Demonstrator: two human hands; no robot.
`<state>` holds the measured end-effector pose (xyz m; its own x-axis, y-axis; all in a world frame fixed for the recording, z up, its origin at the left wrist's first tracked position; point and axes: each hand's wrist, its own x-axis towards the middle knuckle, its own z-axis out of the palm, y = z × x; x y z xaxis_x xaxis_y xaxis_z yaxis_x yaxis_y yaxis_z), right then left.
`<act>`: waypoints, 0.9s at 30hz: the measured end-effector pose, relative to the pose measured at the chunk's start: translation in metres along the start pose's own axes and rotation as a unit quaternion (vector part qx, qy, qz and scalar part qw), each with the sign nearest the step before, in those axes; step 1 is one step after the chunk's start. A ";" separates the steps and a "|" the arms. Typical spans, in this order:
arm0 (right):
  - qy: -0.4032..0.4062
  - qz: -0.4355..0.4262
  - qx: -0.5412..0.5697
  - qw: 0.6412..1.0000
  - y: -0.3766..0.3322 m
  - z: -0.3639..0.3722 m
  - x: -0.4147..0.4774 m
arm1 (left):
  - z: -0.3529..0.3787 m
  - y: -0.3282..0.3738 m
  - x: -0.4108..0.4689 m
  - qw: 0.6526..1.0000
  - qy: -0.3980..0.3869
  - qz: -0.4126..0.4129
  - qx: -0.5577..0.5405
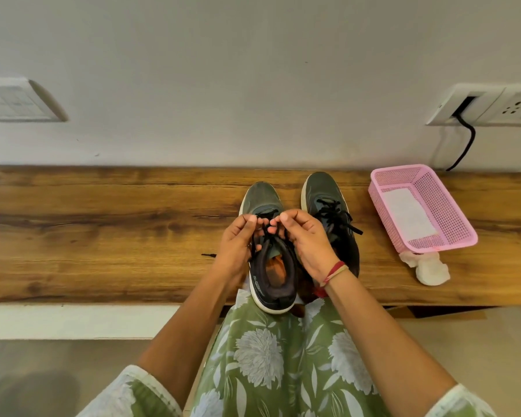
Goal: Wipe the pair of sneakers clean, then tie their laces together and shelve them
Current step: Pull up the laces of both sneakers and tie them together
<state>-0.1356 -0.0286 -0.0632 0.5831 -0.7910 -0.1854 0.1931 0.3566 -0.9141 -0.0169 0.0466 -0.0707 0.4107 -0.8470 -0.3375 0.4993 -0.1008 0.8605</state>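
Two dark grey sneakers with white soles stand side by side on a wooden bench, toes toward the wall. The left sneaker has its heel hanging over the bench's front edge. My left hand and my right hand are over its tongue, each pinching the black lace between thumb and fingertips. One lace end trails on the bench to the left. The right sneaker has loose black laces; my right wrist hides its heel.
A pink mesh basket with a white sheet inside sits at the right of the bench. A crumpled white wipe lies in front of it. A black cable hangs from a wall socket behind. My green floral lap is below.
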 end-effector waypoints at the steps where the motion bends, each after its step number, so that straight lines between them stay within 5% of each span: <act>1: 0.010 -0.003 0.020 1.000 0.003 0.001 0.000 | 0.002 -0.003 0.001 1.000 0.005 0.011 -0.009; 14: 0.077 -0.024 -0.024 0.996 0.022 0.002 0.002 | 0.007 -0.018 0.008 0.991 0.058 0.009 -0.124; 27: 0.134 0.055 0.060 0.988 0.014 0.009 0.010 | 0.012 -0.016 0.013 0.991 0.051 0.107 0.055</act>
<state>-0.1201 -0.0270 -0.0749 0.3793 -0.8416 -0.3844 0.2415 0.4911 -0.8370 -0.0284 0.0311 -0.0839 0.5763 -0.7983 -0.1748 0.3081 0.0141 0.9513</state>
